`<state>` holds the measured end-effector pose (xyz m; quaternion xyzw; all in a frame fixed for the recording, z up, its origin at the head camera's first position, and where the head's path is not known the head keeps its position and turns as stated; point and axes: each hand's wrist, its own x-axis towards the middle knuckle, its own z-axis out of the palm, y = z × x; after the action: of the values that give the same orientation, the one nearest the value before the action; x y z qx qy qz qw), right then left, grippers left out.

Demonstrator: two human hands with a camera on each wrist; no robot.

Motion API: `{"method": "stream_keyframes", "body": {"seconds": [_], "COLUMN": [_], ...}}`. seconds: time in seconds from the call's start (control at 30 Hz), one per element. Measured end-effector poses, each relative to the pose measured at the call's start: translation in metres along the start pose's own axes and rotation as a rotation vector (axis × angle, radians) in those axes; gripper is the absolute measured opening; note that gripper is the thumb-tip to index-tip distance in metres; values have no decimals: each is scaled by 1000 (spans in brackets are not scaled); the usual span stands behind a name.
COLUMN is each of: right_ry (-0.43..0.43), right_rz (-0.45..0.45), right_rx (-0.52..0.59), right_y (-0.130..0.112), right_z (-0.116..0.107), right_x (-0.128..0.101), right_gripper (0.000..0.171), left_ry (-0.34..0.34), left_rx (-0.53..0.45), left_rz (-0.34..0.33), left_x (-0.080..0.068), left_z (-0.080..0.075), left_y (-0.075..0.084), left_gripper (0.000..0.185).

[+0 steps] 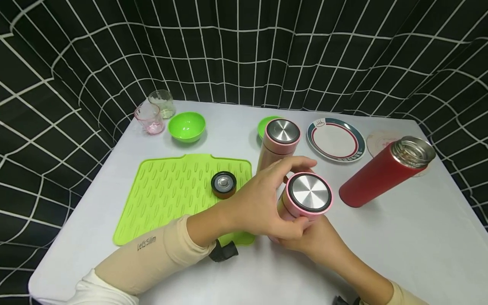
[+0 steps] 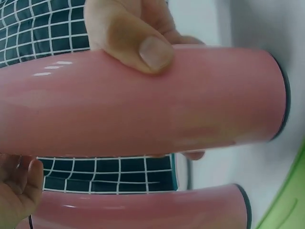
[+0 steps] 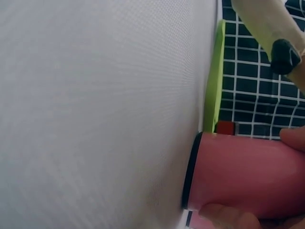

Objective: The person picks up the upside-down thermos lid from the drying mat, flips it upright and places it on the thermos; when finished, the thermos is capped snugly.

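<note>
A pink thermos (image 1: 287, 209) with a brushed-steel lid top (image 1: 309, 192) stands upright at the front of the table, held by both hands. My left hand (image 1: 267, 199) curves round its upper end, thumb on the near side and fingers behind the lid. Lower down, my right hand (image 1: 318, 239) grips the body; its thumb (image 2: 155, 52) presses the pink wall in the left wrist view. The black-edged base (image 3: 193, 171) is close to the tabletop in the right wrist view. Just behind stands a second pink thermos (image 1: 280, 146), lid on.
A red open-mouthed flask (image 1: 381, 173) is at right. On the green mat (image 1: 164, 190) lies a round black-rimmed lid (image 1: 223, 184). Two glasses (image 1: 150, 118), a green bowl (image 1: 187, 127), another green dish (image 1: 265, 125) and a rimmed plate (image 1: 335, 140) stand farther back.
</note>
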<state>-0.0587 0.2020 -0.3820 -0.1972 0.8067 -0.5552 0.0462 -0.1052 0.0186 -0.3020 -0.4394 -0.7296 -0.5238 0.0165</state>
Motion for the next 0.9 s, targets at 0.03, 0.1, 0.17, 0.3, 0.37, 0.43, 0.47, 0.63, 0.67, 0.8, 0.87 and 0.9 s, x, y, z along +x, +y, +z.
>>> {"method": "stream_keyframes", "body": {"seconds": [0.03,0.1,0.17,0.3,0.37,0.43,0.47,0.63,0.67,0.8,0.87,0.9], "right_ry": [-4,3,2,14,13,8,7,9,11,-5,-11,-21], "right_rz": [-1,13,28,27,27,24,23,10,14,34,39,35], "right_rx": [6,2,-1,-3,-3,6,14,20,10,12,13,14], "right_y": [-1,-1,-2,-2,-3,-2,-2,-1,-2,-2,-2,-2], "right_z": [0,1,1,0,0,-1,-1,-2,-2,-1,-1,-1], "right_x": [0,1,1,-1,-2,-3,-4,-8,-9,-5,-3,-2], "right_gripper": [45,49,52,53,51,51,50,53,54,46,44,41], "left_ry": [-3,7,2,-28,-28,-25,-26,-32,-18,-8,-33,-47], "left_rx": [8,32,35,-34,-51,-67,-66,2,22,-78,-164,-191], "left_rz": [-4,-10,-16,-9,-15,-16,-12,35,30,14,11,5], "left_x": [0,-1,-1,-1,-1,-1,-1,0,0,2,2,2], "left_z": [0,0,0,0,1,2,3,5,5,3,1,0], "left_y": [0,0,0,0,-1,-1,-1,0,0,-1,-1,-1], "left_gripper": [84,84,82,83,82,81,80,85,84,72,70,73]}}
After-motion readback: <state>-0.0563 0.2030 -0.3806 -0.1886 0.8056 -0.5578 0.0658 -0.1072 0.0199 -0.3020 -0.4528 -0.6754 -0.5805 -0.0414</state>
